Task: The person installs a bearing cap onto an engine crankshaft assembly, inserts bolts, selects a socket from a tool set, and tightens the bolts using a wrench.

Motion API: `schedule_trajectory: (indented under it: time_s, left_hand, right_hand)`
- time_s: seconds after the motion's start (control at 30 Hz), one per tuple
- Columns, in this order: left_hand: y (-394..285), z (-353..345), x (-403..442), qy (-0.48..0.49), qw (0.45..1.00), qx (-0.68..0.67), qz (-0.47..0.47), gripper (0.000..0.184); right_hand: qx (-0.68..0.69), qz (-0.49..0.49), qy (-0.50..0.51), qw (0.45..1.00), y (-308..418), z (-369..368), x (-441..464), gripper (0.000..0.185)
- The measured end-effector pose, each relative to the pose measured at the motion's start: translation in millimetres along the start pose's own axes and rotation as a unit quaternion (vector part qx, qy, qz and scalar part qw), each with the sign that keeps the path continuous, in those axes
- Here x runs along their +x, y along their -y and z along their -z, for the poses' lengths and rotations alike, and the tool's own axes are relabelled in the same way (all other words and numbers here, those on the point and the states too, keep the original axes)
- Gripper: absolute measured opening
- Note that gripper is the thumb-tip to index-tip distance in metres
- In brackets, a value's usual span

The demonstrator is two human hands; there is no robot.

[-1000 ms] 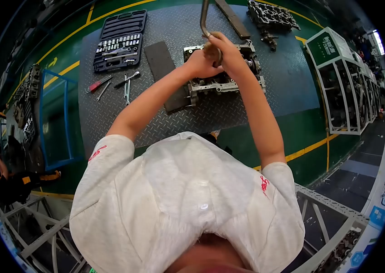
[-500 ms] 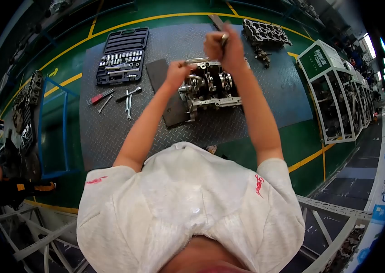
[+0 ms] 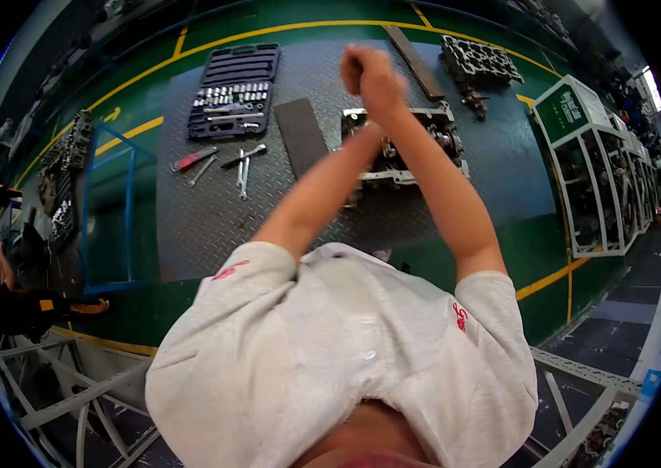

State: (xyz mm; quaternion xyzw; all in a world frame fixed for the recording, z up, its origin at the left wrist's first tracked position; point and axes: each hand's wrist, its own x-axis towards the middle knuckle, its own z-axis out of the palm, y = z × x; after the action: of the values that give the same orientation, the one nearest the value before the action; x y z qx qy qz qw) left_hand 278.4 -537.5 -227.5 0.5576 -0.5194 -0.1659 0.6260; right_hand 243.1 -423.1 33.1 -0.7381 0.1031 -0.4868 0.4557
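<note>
The engine block (image 3: 405, 178) lies on the metal plate with its crankshaft side up, partly covered by my arms. Above its far edge is my right hand (image 3: 375, 78), its fingers curled closed. Whatever those fingers hold, if anything, is hidden. My left forearm (image 3: 319, 191) reaches across the block and ends behind my right wrist, so the left hand's fingers do not show. A dark flat board (image 3: 302, 132) lies along the block's left side. Beyond the block, a long wooden bar (image 3: 415, 62) rests at an angle.
An opened socket set case (image 3: 229, 129) lies to the left. Nearer are a red-handled tool (image 3: 194, 158), several wrenches (image 3: 244, 175) and a ratchet. A cylinder head (image 3: 479, 61) sits far right, beside a white-framed cabinet (image 3: 580, 156). A person (image 3: 18, 300) is at far left.
My left hand has moved right, behind my right wrist. The right hand has shifted slightly left. The metal bar between the hands no longer shows, and the whole view has shifted.
</note>
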Motion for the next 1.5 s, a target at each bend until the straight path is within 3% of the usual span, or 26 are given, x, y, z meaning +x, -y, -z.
schedule_trajectory:
  time_s: [0.07,0.1,0.13,0.23,0.3,0.33,0.43,0.5,0.53,0.57,0.6,0.63,0.7,0.77,0.83,0.93,0.97,1.0,1.1,1.17,1.23,1.27,1.3,1.37,1.43,1.5]
  left_hand:
    - [-115.0,-19.2,-32.1,-0.096,0.995,-0.017,-0.017,0.024]
    - [-185.2,40.3,-52.0,0.122,0.989,0.046,0.063,0.025]
    - [-199.4,86.6,-65.8,0.077,0.995,-0.025,0.063,0.025]
    - [-157.7,141.8,-28.1,-0.013,0.997,-0.023,0.068,0.021]
    - [-67.5,95.3,17.5,-0.052,0.998,0.018,-0.018,0.016]
    - [-28.2,43.2,27.9,-0.043,0.995,-0.051,-0.078,0.015]
    - [-165.5,31.4,-61.5,0.075,0.984,-0.121,-0.109,0.021]
    - [-190.6,114.3,-83.8,0.174,0.982,0.014,0.069,0.015]
    - [-120.6,123.7,-65.2,0.078,0.987,-0.114,0.081,0.017]
    - [-42.5,82.6,-36.4,0.103,0.986,-0.122,0.045,0.014]
    - [30.5,43.4,-9.0,0.127,0.983,-0.132,0.009,0.011]
    - [100.1,6.0,16.9,0.152,0.978,-0.143,-0.027,0.009]
    - [-63.3,-3.5,-8.3,0.199,0.954,-0.224,0.011,0.018]
    - [-195.8,41.2,-66.4,0.19,0.979,0.028,0.062,0.026]
    - [-194.4,112.1,-81.6,0.117,0.993,-0.012,0.033,0.027]
    - [-173.4,109.7,-1.2,0.132,0.981,0.13,0.059,0.019]
    - [-85.1,43.3,-15.1,0.139,0.986,-0.064,0.06,0.02]
    - [-2.1,-20.2,-28.6,0.15,0.953,-0.256,0.066,0.024]
    - [-213.4,51.8,-91.0,0.139,0.983,0.113,-0.04,0.016]
    - [-187.3,114.3,-104.3,0.043,0.991,-0.08,0.101,0.027]
    - [-166.9,140.7,-36.5,0.019,0.997,0.007,0.072,0.013]
    - [-168.1,143.8,-56.4,0.016,0.996,0.012,0.088,0.013]
    - [-175.7,138.4,-79.0,0.069,0.992,0.009,0.103,0.015]
    - [-196.4,111.6,-86.4,0.155,0.983,-0.005,0.097,0.017]
    - [-208.9,96.4,-89.3,0.24,0.966,-0.016,0.094,0.02]
    - [-207.1,154.0,-81.0,0.06,0.975,-0.181,0.115,0.02]
  right_hand:
    - [0.115,-0.127,-0.026,0.985,-0.3,28.3,29.8,0.041]
    - [0.203,-0.2,-0.017,0.958,-0.4,53.9,35.6,0.041]
    - [0.327,-0.226,0.068,0.915,-11.3,80.2,34.8,0.04]
    - [0.146,-0.147,0.072,0.976,17.6,48.9,-12.0,0.04]
    - [0.082,0.01,0.019,0.996,-3.0,2.1,-15.8,0.04]
    - [0.168,-0.154,0.073,0.971,12.2,5.6,-4.0,0.041]
    - [0.145,-0.148,-0.021,0.978,10.9,37.0,16.9,0.042]
    - [0.296,-0.196,0.043,0.934,8.9,71.3,7.1,0.042]
    - [0.22,-0.164,0.022,0.961,17.4,61.5,-10.7,0.042]
    - [0.141,-0.126,0.001,0.982,25.5,42.2,-24.8,0.042]
    - [0.009,0.067,0.044,0.997,8.3,25.0,-29.2,0.044]
    - [0.011,0.049,0.043,0.998,-2.0,22.7,-27.5,0.044]
    - [-0.082,-0.032,-0.055,0.995,-16.8,29.8,10.0,0.045]
    - [0.202,-0.161,-0.055,0.965,2.3,72.8,11.2,0.044]
    - [0.274,-0.17,-0.016,0.947,8.9,97.7,-11.6,0.043]
    - [0.062,-0.036,-0.025,0.997,10.3,38.6,-30.3,0.04]
    - [0.02,0.019,-0.058,0.998,1.2,24.1,-24.3,0.039]
    - [0.082,-0.054,-0.055,0.994,11.7,28.2,-17.1,0.039]
    - [0.257,-0.149,-0.013,0.955,16.5,70.8,-5.9,0.042]
    - [0.216,-0.148,0.03,0.965,24.6,82.2,-26.4,0.044]
    - [0.123,-0.079,0.052,0.988,29.3,45.0,-39.9,0.045]
    - [-0.038,0.174,-0.021,0.984,29.8,19.7,-27.8,0.044]
    - [-0.034,0.16,-0.025,0.986,26.6,13.3,-28.7,0.044]
    - [0.024,-0.061,0.021,0.998,18.5,14.3,-2.7,0.044]
    - [0.045,-0.07,0.031,0.996,12.2,38.1,2.6,0.043]
    - [0.114,-0.107,0.036,0.987,20.6,48.6,-16.3,0.043]
